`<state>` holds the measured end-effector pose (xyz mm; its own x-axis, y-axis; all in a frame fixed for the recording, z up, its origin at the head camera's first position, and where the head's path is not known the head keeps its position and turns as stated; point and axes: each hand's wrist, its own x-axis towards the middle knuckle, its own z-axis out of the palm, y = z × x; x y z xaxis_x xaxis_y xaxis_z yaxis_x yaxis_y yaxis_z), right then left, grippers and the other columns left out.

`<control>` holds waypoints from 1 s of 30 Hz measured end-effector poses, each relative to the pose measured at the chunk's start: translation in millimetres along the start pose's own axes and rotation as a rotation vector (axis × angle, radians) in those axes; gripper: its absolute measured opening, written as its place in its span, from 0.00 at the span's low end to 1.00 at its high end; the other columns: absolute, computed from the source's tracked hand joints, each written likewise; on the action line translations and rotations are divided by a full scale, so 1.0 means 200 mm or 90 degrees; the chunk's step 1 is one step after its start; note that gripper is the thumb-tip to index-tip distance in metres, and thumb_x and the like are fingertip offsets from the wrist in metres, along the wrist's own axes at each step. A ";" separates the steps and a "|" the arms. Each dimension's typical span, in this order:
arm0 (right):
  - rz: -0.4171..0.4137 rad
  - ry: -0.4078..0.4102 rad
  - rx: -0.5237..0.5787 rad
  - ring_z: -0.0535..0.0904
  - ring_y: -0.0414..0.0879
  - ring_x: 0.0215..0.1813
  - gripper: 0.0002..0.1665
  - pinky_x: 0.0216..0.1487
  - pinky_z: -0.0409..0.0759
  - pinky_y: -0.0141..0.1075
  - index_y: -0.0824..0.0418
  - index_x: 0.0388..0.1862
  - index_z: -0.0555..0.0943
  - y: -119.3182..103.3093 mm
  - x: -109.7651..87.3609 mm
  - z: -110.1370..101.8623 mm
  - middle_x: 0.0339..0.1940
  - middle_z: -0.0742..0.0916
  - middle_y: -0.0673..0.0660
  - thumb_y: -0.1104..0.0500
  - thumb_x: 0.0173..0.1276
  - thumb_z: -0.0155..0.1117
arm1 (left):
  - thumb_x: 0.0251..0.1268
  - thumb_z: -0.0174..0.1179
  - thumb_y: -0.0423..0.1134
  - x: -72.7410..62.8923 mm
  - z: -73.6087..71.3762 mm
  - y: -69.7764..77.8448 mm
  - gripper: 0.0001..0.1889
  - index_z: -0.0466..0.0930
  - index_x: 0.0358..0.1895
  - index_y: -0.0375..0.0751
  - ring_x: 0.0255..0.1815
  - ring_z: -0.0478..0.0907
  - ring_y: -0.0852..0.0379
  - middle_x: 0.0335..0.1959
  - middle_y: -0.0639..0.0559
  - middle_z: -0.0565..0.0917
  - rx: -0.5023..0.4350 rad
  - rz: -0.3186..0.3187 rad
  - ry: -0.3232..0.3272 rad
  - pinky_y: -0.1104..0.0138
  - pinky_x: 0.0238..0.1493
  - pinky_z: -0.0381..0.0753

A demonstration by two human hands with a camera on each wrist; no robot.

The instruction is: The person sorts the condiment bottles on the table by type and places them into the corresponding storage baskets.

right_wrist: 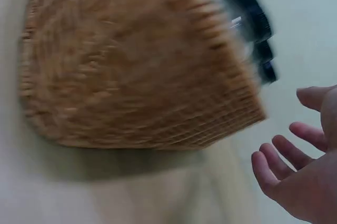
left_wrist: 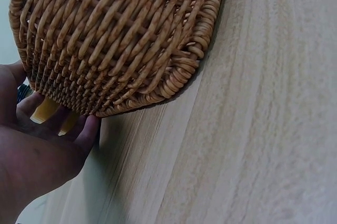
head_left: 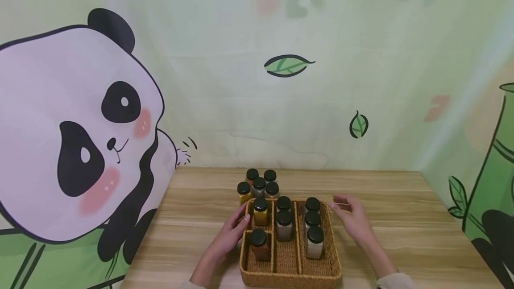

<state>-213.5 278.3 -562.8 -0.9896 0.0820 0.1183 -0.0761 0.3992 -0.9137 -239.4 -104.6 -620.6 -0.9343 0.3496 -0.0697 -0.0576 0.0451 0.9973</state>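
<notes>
A woven wicker basket (head_left: 290,281) with several compartments stands at the table's front. My left hand (head_left: 230,237) grips its back left corner, the thumb by the rim and the fingers bent round the side. Close to the opposite side, my right hand (head_left: 355,222) hovers apart from the basket; its spread, loosely bent fingers (right_wrist: 287,153) hold nothing. Black-capped jars stand upright inside: a yellow jar (head_left: 260,214) back left, a reddish-brown jar (head_left: 262,251) front left, two jars in the middle with a greyish jar (head_left: 284,229) in front, and three on the right with a pale jar (head_left: 315,246) foremost.
Behind the basket's left part, several more black-capped jars stand grouped on the wooden table (head_left: 192,217), among them a yellow jar (head_left: 243,195). A printed backdrop (head_left: 225,101) with a panda and leaves rises at the table's back edge.
</notes>
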 end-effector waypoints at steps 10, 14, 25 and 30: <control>0.139 -0.024 0.174 0.76 0.63 0.71 0.36 0.64 0.83 0.39 0.71 0.78 0.68 0.21 -0.04 0.05 0.74 0.75 0.72 0.47 0.85 0.58 | 0.86 0.52 0.54 0.02 0.04 0.01 0.35 0.53 0.87 0.49 0.83 0.54 0.32 0.84 0.32 0.56 -0.006 0.011 -0.015 0.39 0.78 0.61; 0.151 -0.033 0.184 0.74 0.65 0.73 0.39 0.67 0.81 0.44 0.73 0.78 0.66 0.21 -0.06 0.06 0.74 0.74 0.74 0.47 0.84 0.59 | 0.86 0.52 0.53 0.01 0.04 0.01 0.35 0.53 0.87 0.49 0.83 0.55 0.32 0.84 0.32 0.56 -0.004 0.015 -0.014 0.39 0.78 0.62; 0.151 0.002 0.162 0.78 0.61 0.69 0.37 0.62 0.84 0.43 0.73 0.75 0.72 0.20 -0.06 0.16 0.72 0.78 0.72 0.47 0.82 0.62 | 0.86 0.51 0.53 -0.03 0.00 0.01 0.35 0.53 0.87 0.48 0.83 0.54 0.32 0.84 0.32 0.55 0.007 0.014 0.018 0.38 0.78 0.61; 0.149 0.021 0.175 0.78 0.58 0.69 0.36 0.59 0.81 0.36 0.70 0.76 0.72 0.22 -0.06 0.17 0.73 0.78 0.70 0.46 0.83 0.60 | 0.86 0.51 0.52 -0.01 0.02 0.01 0.35 0.54 0.87 0.47 0.84 0.53 0.32 0.85 0.33 0.55 0.001 0.012 0.016 0.38 0.78 0.61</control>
<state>-209.9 264.0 -617.7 -0.9801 0.1726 -0.0983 0.1177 0.1059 -0.9874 -236.5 -102.4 -619.3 -0.9438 0.3267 -0.0496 -0.0386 0.0400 0.9985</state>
